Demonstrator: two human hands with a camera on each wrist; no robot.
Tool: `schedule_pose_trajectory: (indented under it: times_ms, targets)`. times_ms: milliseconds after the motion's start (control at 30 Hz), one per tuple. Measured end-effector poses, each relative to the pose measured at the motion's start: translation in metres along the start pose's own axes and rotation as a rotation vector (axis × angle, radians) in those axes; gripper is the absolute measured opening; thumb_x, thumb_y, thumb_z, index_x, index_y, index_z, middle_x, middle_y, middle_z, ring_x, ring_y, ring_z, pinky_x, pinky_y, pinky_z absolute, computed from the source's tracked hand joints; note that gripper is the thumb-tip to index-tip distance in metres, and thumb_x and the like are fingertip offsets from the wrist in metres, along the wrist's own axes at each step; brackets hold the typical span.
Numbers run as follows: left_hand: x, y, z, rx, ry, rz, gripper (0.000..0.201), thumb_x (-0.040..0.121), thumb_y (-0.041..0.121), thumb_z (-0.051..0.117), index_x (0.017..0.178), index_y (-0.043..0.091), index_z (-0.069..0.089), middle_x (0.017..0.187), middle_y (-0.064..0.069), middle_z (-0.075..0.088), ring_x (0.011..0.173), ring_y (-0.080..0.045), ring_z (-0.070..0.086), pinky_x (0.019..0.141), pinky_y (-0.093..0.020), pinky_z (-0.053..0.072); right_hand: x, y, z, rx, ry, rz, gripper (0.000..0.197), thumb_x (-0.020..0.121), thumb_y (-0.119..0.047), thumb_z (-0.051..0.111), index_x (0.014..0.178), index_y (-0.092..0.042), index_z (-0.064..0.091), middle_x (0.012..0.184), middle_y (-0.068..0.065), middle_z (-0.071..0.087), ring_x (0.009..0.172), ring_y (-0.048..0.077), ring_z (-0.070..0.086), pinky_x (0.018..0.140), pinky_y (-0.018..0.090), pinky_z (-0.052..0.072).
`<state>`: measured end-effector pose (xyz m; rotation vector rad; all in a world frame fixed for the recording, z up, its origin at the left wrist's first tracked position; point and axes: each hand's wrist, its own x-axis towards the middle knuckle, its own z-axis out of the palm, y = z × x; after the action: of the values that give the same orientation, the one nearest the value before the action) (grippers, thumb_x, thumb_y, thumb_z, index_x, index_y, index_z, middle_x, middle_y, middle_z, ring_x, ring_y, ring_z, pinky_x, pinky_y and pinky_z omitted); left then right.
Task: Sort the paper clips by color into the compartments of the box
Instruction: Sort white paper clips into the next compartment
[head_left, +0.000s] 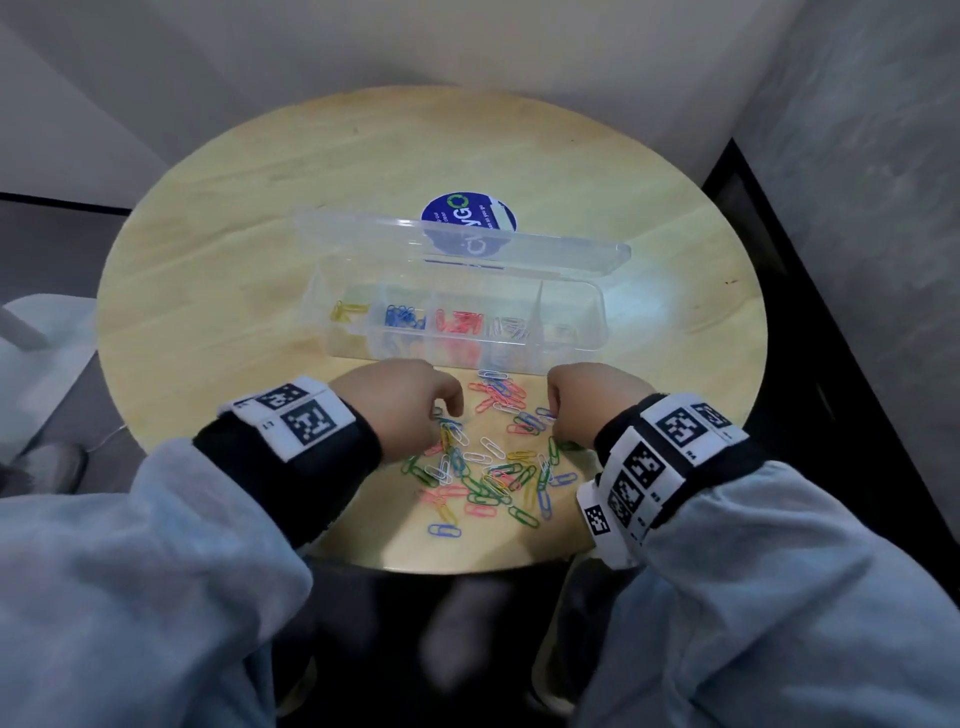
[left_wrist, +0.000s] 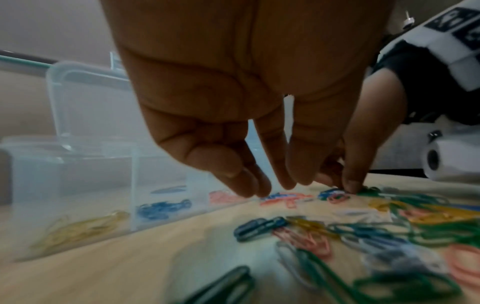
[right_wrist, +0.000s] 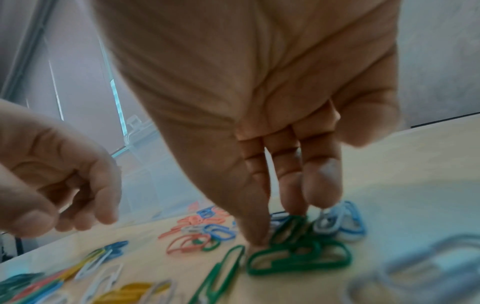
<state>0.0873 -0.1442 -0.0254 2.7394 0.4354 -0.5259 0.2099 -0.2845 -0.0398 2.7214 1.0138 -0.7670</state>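
Observation:
A clear compartment box stands open on the round table, its lid tipped back. From left to right its compartments hold yellow clips, blue clips, red clips and white clips. A mixed pile of paper clips lies in front of it. My left hand hovers over the pile's left side with fingers hanging down and nothing in them. My right hand is down on the pile's right side, and its thumb and forefinger pinch a green clip on the table.
A round blue sticker lies on the table behind the lid. The table's front edge runs just below the pile. Walls close in behind and at the right, and a pale chair stands at the left.

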Motion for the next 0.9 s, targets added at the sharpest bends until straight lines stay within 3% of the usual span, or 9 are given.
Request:
schedule_pose_trajectory:
  times_ms: [67,233,333,500,633,733,800,900]
  targets:
    - [0.003,0.001,0.007,0.034,-0.006,0.015,0.032,0.087,0.02,0.053,0.116,0.033,0.06,0.114,0.002,0.056,0.108,-0.019,0.054,0.083,-0.027,0.041,0.0,0.0,0.0,0.009,0.023,-0.019,0.017,0.082,-0.004,0.048,0.088,-0.019,0.044,0.09,0.0,0.051,0.084,0.022,0.049,0.069,0.029,0.041]
    - [0.012,0.004,0.018,0.08,0.015,0.043,0.022,0.088,0.029,0.054,0.108,0.033,0.062,0.11,0.002,0.056,0.108,-0.02,0.054,0.077,-0.027,0.038,-0.001,-0.004,-0.001,0.034,-0.015,-0.052,0.019,0.08,-0.003,0.052,0.079,-0.021,0.05,0.074,-0.005,0.048,0.078,0.02,0.05,0.055,0.021,0.036]
    - [0.016,0.005,0.02,0.072,0.026,0.03,0.016,0.087,0.025,0.055,0.101,0.031,0.06,0.099,0.003,0.053,0.103,-0.02,0.055,0.073,-0.026,0.038,-0.002,-0.007,0.0,0.024,-0.023,-0.067,0.013,0.08,-0.007,0.056,0.082,-0.019,0.053,0.084,-0.001,0.056,0.082,0.021,0.054,0.064,0.026,0.043]
    - [0.02,0.003,0.021,0.069,0.008,0.011,0.009,0.085,0.021,0.058,0.084,0.028,0.053,0.088,0.006,0.05,0.085,-0.018,0.05,0.066,-0.027,0.035,0.0,-0.008,0.0,0.076,-0.058,-0.08,0.02,0.071,-0.004,0.062,0.067,-0.018,0.048,0.071,-0.001,0.054,0.069,0.02,0.051,0.059,0.026,0.043]
    - [0.018,-0.001,0.02,0.045,-0.001,0.009,0.004,0.085,0.023,0.06,0.089,0.023,0.06,0.091,0.004,0.055,0.089,-0.019,0.054,0.067,-0.026,0.036,-0.003,-0.006,-0.007,0.165,-0.041,-0.133,0.022,0.076,-0.006,0.058,0.063,-0.018,0.045,0.075,0.001,0.054,0.071,0.019,0.049,0.057,0.025,0.04]
    - [0.013,-0.004,0.012,-0.098,-0.003,0.013,0.006,0.085,0.026,0.062,0.082,0.023,0.058,0.082,0.007,0.054,0.081,-0.016,0.053,0.066,-0.025,0.037,-0.005,-0.005,-0.011,0.277,-0.017,-0.159,0.013,0.077,-0.006,0.056,0.073,-0.018,0.054,0.071,-0.004,0.054,0.067,0.015,0.05,0.058,0.024,0.041]
    - [0.009,-0.008,0.003,-0.237,0.01,-0.014,0.016,0.083,0.024,0.064,0.072,0.023,0.054,0.072,0.009,0.055,0.07,-0.014,0.052,0.059,-0.024,0.038,-0.006,-0.003,-0.011,0.375,-0.037,-0.149,0.019,0.078,-0.005,0.054,0.085,-0.02,0.062,0.065,-0.006,0.056,0.06,0.012,0.052,0.061,0.024,0.045]
    - [0.0,-0.018,-0.011,-0.54,0.029,-0.081,0.021,0.078,0.013,0.067,0.064,0.019,0.052,0.068,0.002,0.061,0.063,-0.014,0.055,0.065,-0.026,0.046,-0.008,-0.005,-0.012,0.554,-0.15,-0.151,0.023,0.083,0.0,0.048,0.083,-0.016,0.065,0.053,-0.005,0.057,0.043,0.006,0.052,0.05,0.016,0.045]
